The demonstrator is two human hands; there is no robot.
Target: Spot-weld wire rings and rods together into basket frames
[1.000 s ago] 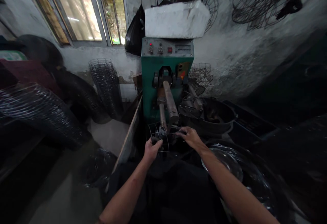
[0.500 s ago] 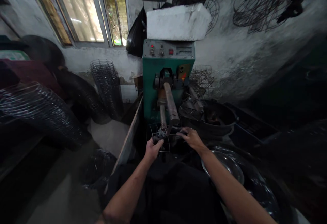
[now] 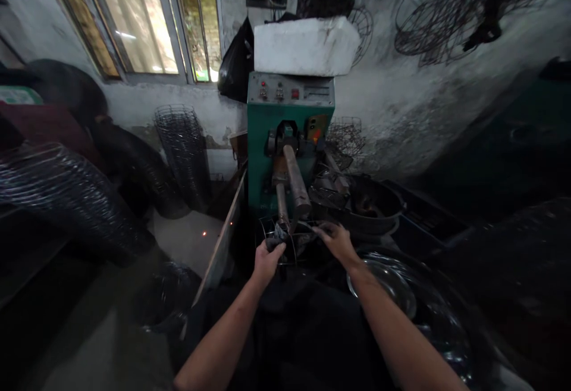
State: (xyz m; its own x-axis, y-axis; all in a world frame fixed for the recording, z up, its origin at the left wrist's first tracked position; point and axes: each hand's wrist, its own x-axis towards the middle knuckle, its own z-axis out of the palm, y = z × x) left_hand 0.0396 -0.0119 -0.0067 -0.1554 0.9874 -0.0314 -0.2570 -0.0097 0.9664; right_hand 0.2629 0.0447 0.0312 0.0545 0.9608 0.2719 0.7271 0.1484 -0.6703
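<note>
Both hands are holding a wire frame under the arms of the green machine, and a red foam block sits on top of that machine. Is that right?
Not quite: the foam block is white, not red, as the head view shows. The rest stands: the left hand and right hand hold the wire frame under the arms of the green machine.

A single camera sits on the person's head, looking forward and down along both forearms toward the green box-shaped metal machine with a grey control panel (image 3: 289, 135), which stands upright at frame centre against the wall. The machine is near, just beyond arm's reach of the lens. The left hand (image 3: 266, 260) and right hand (image 3: 339, 242) lie below the machine's base. Wide-angle distortion bends the room's edges on either side of the machine.
</note>
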